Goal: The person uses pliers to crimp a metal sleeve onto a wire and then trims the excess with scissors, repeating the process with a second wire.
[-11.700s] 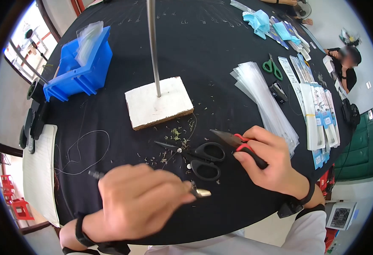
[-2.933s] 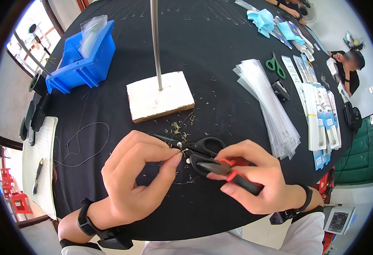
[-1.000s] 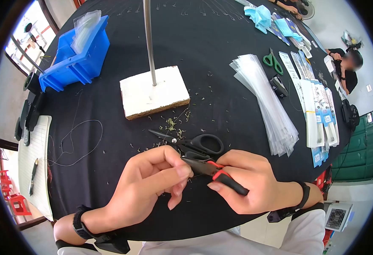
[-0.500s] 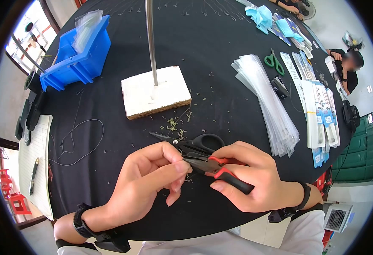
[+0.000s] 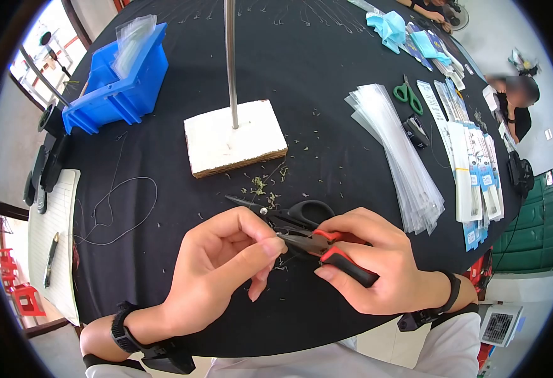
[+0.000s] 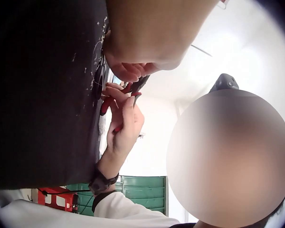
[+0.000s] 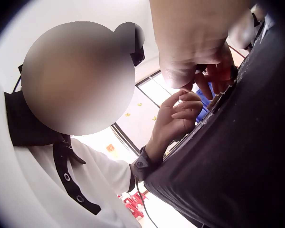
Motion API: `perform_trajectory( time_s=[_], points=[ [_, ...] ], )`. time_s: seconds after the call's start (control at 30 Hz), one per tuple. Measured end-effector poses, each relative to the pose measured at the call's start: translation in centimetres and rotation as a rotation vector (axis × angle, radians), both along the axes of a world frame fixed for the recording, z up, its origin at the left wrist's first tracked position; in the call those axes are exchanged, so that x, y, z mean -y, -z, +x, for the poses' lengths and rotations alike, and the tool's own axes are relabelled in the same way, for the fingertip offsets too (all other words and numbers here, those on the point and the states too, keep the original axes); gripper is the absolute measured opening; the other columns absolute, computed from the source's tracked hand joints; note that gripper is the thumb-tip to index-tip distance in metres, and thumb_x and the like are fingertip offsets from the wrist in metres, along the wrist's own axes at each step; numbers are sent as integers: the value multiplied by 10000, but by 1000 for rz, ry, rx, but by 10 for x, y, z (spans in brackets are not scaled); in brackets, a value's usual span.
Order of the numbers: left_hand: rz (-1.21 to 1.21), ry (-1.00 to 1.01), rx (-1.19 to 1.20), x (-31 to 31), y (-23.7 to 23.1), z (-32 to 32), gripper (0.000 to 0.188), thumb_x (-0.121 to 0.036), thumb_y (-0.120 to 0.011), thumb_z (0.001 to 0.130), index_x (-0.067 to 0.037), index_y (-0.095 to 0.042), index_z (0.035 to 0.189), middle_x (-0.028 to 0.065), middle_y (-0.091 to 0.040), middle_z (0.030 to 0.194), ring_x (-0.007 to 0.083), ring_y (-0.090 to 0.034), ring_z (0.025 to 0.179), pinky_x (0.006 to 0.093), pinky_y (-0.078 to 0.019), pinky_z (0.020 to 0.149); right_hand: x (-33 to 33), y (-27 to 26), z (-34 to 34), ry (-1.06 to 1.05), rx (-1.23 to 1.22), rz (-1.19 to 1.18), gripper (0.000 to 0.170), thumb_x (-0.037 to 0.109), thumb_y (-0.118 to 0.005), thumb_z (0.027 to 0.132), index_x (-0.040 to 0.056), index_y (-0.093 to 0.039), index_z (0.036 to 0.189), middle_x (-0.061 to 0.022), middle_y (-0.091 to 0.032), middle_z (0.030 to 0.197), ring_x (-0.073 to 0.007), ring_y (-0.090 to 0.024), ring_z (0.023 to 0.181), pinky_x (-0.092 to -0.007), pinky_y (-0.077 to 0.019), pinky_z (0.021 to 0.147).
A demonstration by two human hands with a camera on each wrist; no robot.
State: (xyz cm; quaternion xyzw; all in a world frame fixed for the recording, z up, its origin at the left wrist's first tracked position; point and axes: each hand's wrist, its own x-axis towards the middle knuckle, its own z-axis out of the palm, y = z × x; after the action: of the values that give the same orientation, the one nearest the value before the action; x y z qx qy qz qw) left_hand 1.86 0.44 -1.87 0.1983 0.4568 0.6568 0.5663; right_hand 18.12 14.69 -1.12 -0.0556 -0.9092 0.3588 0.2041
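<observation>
My right hand (image 5: 383, 264) grips pliers (image 5: 352, 269) with red and black handles, nose pointing left. At their tip my left hand (image 5: 216, 271) pinches a small thin piece between thumb and forefinger; the fingertips hide most of it, so I cannot tell its kind. Black scissors (image 5: 281, 218) lie on the dark cloth just behind the hands, partly covered by them. Both hands meet in the left wrist view, where the pliers' red handle (image 6: 106, 105) shows. In the right wrist view the left hand (image 7: 178, 118) has its fingertips close to the right hand.
A white block (image 5: 235, 142) with an upright metal rod (image 5: 230, 63) stands behind the scissors, green clippings (image 5: 259, 184) before it. Left are a blue bin (image 5: 122, 94), a loop of line (image 5: 156, 195) and a notebook with a pen (image 5: 51, 259). Clear plastic sleeves (image 5: 393, 157) lie right.
Earlier the left hand held the pen, which now lies on the notebook. Since then the left hand has pinched the thin piece, and the pliers have come left to its fingertips. Lately both hands barely move.
</observation>
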Motion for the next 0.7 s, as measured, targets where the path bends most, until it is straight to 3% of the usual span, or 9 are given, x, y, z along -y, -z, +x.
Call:
perform_trajectory(
  time_s=[0.3,0.5,0.7],
  points=[
    [7,3,-41,0,-1,2,79,-56,-581,895,15,-549,882,59,-565,776,77,-526,612,207,-418,476,-1,0,1,-22,-12,12,169,76,-754,693,-19,-640,773,-109,-587,800,-232,-560,658,-304,-449,541],
    [-23,46,42,0,-2,1,77,-53,-576,895,9,-540,865,66,-560,763,90,-527,607,222,-426,464,0,5,4,-26,21,-19,163,12,-751,646,-23,-612,722,-133,-594,792,-238,-564,641,-299,-430,532],
    [19,-80,-9,-1,0,1,78,-51,-555,895,8,-527,850,61,-536,736,90,-506,599,234,-427,448,-3,3,-1,-4,-33,49,189,41,-766,659,-26,-625,766,-137,-604,891,-236,-573,681,-301,-447,568]
  ],
)
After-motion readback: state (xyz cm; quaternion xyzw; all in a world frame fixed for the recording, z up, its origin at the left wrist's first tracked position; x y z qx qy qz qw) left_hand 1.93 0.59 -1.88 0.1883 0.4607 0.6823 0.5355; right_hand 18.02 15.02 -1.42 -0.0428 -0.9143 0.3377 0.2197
